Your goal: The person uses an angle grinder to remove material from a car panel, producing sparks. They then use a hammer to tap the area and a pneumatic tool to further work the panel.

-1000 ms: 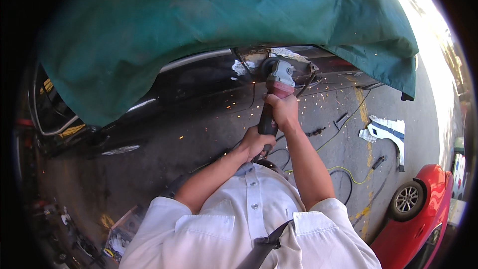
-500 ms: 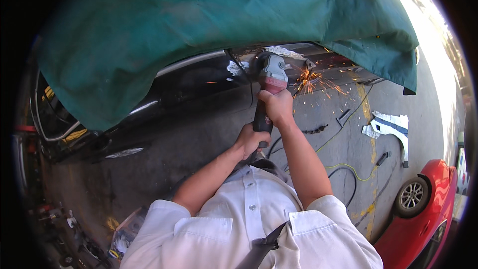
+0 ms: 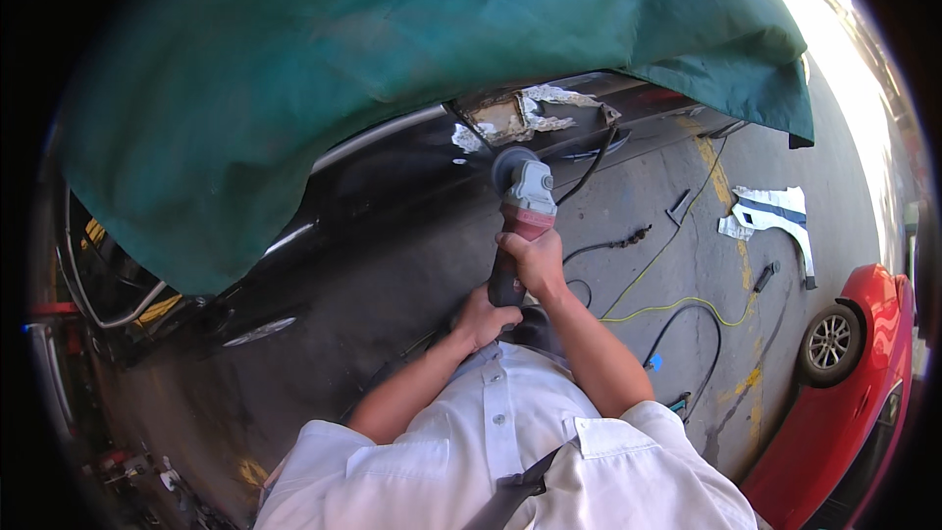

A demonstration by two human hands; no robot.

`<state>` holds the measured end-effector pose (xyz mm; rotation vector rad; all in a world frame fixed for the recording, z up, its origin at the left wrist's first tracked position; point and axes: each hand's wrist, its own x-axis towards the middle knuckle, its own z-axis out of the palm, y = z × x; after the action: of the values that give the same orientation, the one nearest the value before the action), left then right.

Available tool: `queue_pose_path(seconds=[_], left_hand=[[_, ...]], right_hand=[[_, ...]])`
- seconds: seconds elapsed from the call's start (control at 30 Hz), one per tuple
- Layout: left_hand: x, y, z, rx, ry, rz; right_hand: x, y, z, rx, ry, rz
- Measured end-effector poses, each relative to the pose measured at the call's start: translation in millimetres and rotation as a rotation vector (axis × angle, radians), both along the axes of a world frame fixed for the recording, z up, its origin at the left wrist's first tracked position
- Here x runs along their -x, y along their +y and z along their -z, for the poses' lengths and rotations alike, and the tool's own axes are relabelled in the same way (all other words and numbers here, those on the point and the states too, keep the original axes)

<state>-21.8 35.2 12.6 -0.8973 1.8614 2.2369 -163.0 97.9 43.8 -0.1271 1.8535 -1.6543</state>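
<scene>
In the head view, both bare hands are curled tight around the grinder. The left hand (image 3: 483, 318) is closed on the back end of its black handle, nearest the belly. The right hand (image 3: 535, 260) is closed higher up, just behind the red part. The grinder (image 3: 530, 194) points up and away from the hands. Its gray disc (image 3: 509, 168) is at the far end, near the side of a black car (image 3: 392, 172). I cannot tell if the disc touches the car.

Past the hands, just beyond the disc, the car has a rough patch (image 3: 508, 120) with white and tan showing. A big green cover (image 3: 392, 49) hangs over the car.

To the right of the hands, a black hose (image 3: 608, 244) and a yellow cord (image 3: 677, 300) lie on the gray floor (image 3: 638, 196). Farther right is a white panel (image 3: 773, 208) with a dark stripe. Nearer the person, far to the right, is a red car (image 3: 814, 451) with one wheel (image 3: 832, 344) showing.
</scene>
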Motion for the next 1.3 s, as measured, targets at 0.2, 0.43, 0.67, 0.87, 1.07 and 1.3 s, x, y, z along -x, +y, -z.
queue_pose_path(seconds=[0.2, 0.43, 0.67, 0.87, 1.07, 1.3], left_hand=[[-4.0, -13.7, 15.7, 0.16, -0.035, -0.084], [13.7, -6.5, 25.4, 0.318, -0.071, -0.102], [12.6, 5.2, 28.5, 0.31, -0.1, -0.191], [14.3, 10.3, 21.3, 0.219, -0.112, -0.23], [13.3, 8.5, 17.0, 0.273, -0.101, -0.216], [-8.6, 17.1, 15.0, 0.253, -0.14, -0.228]], right_hand=[[7.1, -22.7, 14.5, 0.152, 0.026, -0.118], [25.0, -15.1, 17.7, 0.168, -0.062, -0.151], [30.5, -11.5, 17.9, 0.228, -0.094, -0.15], [31.0, -13.8, 14.3, 0.224, 0.066, -0.203], [31.5, -18.3, 18.1, 0.265, -0.093, -0.236], [12.2, -8.2, 17.3, 0.189, 0.016, -0.245]])
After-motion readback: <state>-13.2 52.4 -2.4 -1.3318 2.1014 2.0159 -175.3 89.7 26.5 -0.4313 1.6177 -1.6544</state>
